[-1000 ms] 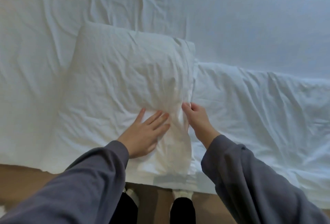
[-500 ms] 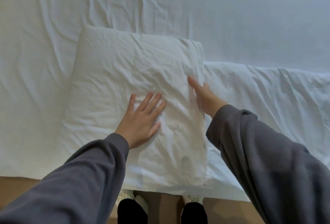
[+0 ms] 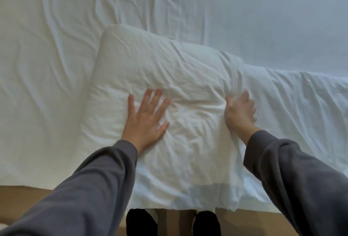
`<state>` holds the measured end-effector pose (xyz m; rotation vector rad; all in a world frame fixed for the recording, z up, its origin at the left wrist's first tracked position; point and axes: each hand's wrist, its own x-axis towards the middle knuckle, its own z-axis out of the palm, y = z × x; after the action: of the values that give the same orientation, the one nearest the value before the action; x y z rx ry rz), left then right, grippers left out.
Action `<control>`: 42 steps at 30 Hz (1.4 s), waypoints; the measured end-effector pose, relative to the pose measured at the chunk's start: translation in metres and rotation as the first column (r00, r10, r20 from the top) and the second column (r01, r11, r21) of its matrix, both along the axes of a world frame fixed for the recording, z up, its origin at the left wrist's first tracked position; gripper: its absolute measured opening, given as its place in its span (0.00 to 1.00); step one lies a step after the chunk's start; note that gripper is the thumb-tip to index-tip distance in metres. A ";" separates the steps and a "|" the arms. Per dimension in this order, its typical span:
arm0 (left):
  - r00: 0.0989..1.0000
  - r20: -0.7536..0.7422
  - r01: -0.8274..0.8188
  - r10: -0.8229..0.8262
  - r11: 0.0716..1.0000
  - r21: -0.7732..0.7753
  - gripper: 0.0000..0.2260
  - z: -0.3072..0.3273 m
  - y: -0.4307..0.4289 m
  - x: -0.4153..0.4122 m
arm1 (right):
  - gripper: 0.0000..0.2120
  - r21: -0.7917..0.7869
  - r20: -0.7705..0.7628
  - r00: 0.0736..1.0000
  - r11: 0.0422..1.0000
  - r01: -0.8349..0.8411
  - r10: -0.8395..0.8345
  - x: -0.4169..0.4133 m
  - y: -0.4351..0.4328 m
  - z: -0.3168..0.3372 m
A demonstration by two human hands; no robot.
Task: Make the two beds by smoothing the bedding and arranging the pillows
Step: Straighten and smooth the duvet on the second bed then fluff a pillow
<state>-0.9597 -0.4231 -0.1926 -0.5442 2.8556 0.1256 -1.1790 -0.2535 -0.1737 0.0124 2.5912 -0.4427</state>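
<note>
1. Pillow [image 3: 188, 70] lies on the bed [image 3: 47, 66], long axis running away from the fingers.
2. Left hand [image 3: 146, 120] presses flat, fingers spread, mid-pillow.
3. Right hand [image 3: 240, 111], blurred, meets its right edge; grip indeterminate.

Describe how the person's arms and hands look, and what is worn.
The left sleeve and the right sleeve are long, loose and plain dark grey, ending at the wrists. The left hand and the right hand are bare: no glove, ring or watch shows, though the right hand is blurred.

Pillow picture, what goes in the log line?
left hand: flat on pillow | right hand: blurred, at pillow's right edge | bedding: wrinkled
</note>
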 end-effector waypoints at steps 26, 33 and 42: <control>0.889 0.207 -0.448 0.408 0.868 0.214 0.33 0.123 0.190 -0.003 | 0.29 0.254 0.079 0.864 0.828 -0.500 0.497 0.048 0.186 0.071; 0.956 0.161 -0.279 0.245 0.928 0.245 0.32 0.123 0.257 -0.060 | 0.30 0.246 0.065 0.951 0.919 -0.309 0.303 0.012 0.249 0.078; 0.973 0.203 -0.142 0.111 0.979 0.149 0.32 0.072 0.384 -0.182 | 0.30 0.201 0.104 0.958 0.938 -0.284 0.267 -0.112 0.373 0.035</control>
<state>-1.1414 -0.0396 -0.1204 -0.6655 2.5931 0.3078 -1.2907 0.1193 -0.1389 -0.2528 2.5023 -0.0586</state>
